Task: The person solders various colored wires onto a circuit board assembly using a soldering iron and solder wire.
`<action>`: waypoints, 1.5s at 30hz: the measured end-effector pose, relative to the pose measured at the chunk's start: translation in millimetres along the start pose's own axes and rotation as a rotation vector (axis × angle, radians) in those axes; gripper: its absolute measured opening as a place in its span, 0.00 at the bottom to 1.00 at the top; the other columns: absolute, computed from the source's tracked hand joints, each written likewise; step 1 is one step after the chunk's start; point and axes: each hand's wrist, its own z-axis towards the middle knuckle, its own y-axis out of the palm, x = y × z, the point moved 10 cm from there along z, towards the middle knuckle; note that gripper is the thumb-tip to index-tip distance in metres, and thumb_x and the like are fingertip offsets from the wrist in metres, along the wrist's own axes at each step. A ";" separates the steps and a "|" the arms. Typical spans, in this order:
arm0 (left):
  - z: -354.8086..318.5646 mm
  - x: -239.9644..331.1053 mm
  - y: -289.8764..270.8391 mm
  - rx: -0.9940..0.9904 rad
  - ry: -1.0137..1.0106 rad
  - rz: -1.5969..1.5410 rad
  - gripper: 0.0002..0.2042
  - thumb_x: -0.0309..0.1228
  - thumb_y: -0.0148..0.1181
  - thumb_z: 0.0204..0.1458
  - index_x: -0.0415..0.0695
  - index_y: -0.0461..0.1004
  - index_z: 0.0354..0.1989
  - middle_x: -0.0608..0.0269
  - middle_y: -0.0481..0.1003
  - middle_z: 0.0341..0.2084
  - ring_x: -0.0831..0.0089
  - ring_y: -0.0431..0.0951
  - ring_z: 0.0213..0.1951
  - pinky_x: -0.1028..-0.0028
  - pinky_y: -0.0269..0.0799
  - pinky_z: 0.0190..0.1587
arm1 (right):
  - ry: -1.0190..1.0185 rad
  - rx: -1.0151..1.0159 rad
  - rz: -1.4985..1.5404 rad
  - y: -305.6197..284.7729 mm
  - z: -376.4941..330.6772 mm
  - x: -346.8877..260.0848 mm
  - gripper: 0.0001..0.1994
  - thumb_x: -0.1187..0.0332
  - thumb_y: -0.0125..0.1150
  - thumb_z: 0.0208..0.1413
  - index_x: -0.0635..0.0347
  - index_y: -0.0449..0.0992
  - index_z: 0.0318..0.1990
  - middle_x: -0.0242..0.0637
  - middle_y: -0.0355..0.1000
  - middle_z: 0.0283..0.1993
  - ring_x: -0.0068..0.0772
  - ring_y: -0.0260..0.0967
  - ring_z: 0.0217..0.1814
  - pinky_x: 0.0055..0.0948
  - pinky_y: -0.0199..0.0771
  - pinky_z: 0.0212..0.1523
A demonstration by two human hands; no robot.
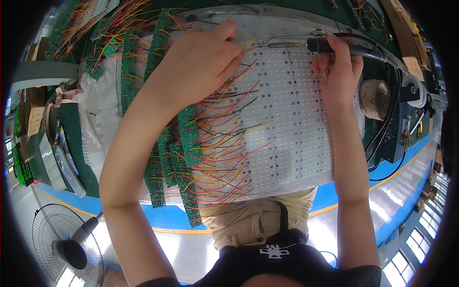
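Observation:
My right hand (337, 67) grips a soldering iron (313, 45) by its black handle, with a thin metal feed tube fixed above the shaft. The iron's tip points left, close to the fingers of my left hand (205, 60). Those fingers are curled and pinched on a thin wire (250, 42), whose yellow end shows past them; the fingertips are partly hidden. Under both hands lies a white panel (296, 138) with rows of small pads and dark round spots. Red, yellow and black wires run onto it from long green circuit boards (184, 179) on its left.
More wired green boards (129, 62) lie at the far left. Right of the panel are a round, stained tan block (375, 99), a white spool (415, 91) and black cables (396, 110). A phone (69, 170) lies on the left, with a fan (69, 251) below.

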 end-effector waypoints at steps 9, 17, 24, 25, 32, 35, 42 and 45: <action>-0.6 0.5 -0.6 0.010 0.011 0.013 0.07 0.29 0.51 0.49 0.38 0.69 0.28 0.58 0.64 0.29 0.58 0.69 0.28 0.63 0.62 0.30 | -0.003 -0.009 -0.005 1.9 0.0 -0.7 0.08 0.71 0.57 0.49 0.62 0.66 0.23 0.29 0.55 0.09 0.19 0.50 0.08 0.23 0.54 0.12; -0.2 -0.5 0.1 0.003 0.004 -0.006 0.07 0.29 0.51 0.49 0.38 0.69 0.28 0.58 0.64 0.29 0.58 0.69 0.28 0.63 0.62 0.30 | -0.009 -0.027 -0.009 2.3 -0.1 -0.5 0.07 0.72 0.57 0.48 0.64 0.67 0.24 0.28 0.57 0.12 0.17 0.50 0.10 0.23 0.54 0.13; 0.6 0.2 0.3 -0.013 0.001 0.006 0.06 0.29 0.51 0.49 0.38 0.69 0.28 0.58 0.64 0.29 0.58 0.70 0.28 0.63 0.63 0.30 | -0.011 0.003 -0.038 3.6 -1.8 -3.1 0.06 0.72 0.55 0.50 0.60 0.66 0.25 0.27 0.53 0.11 0.16 0.43 0.09 0.23 0.52 0.15; 0.3 0.5 -0.5 -0.013 0.002 0.007 0.06 0.29 0.51 0.49 0.38 0.69 0.28 0.58 0.64 0.29 0.58 0.70 0.28 0.63 0.63 0.30 | -0.008 0.004 -0.037 3.3 -1.7 -3.1 0.06 0.72 0.55 0.50 0.60 0.66 0.25 0.27 0.54 0.11 0.16 0.44 0.09 0.23 0.52 0.15; 0.0 0.6 1.8 -0.034 -0.003 0.012 0.06 0.29 0.52 0.48 0.38 0.69 0.29 0.58 0.64 0.30 0.58 0.70 0.28 0.63 0.63 0.30 | -0.005 0.013 0.045 -2.1 -1.9 -2.4 0.07 0.71 0.56 0.49 0.63 0.66 0.24 0.27 0.54 0.11 0.17 0.48 0.09 0.23 0.55 0.13; 0.0 -0.1 1.8 -0.033 -0.006 0.012 0.06 0.29 0.52 0.48 0.38 0.69 0.29 0.58 0.64 0.30 0.59 0.69 0.28 0.63 0.63 0.30 | -0.018 0.016 0.076 -4.4 0.2 -1.8 0.08 0.70 0.56 0.49 0.62 0.66 0.23 0.27 0.52 0.10 0.17 0.47 0.09 0.24 0.55 0.13; 0.4 -7.3 -1.6 -0.041 -0.039 -0.050 0.06 0.29 0.53 0.49 0.38 0.69 0.29 0.58 0.63 0.29 0.59 0.69 0.27 0.65 0.63 0.30 | -0.007 0.028 0.064 -2.0 1.3 -2.6 0.08 0.70 0.56 0.49 0.61 0.66 0.23 0.26 0.53 0.10 0.17 0.46 0.09 0.24 0.54 0.13; -0.7 -9.8 -11.6 -0.046 -0.054 -0.158 0.06 0.29 0.55 0.48 0.39 0.69 0.29 0.59 0.64 0.29 0.63 0.69 0.27 0.69 0.65 0.31 | 0.016 0.049 0.086 -2.4 0.8 -0.9 0.08 0.70 0.57 0.49 0.61 0.66 0.23 0.26 0.53 0.11 0.16 0.47 0.09 0.23 0.53 0.13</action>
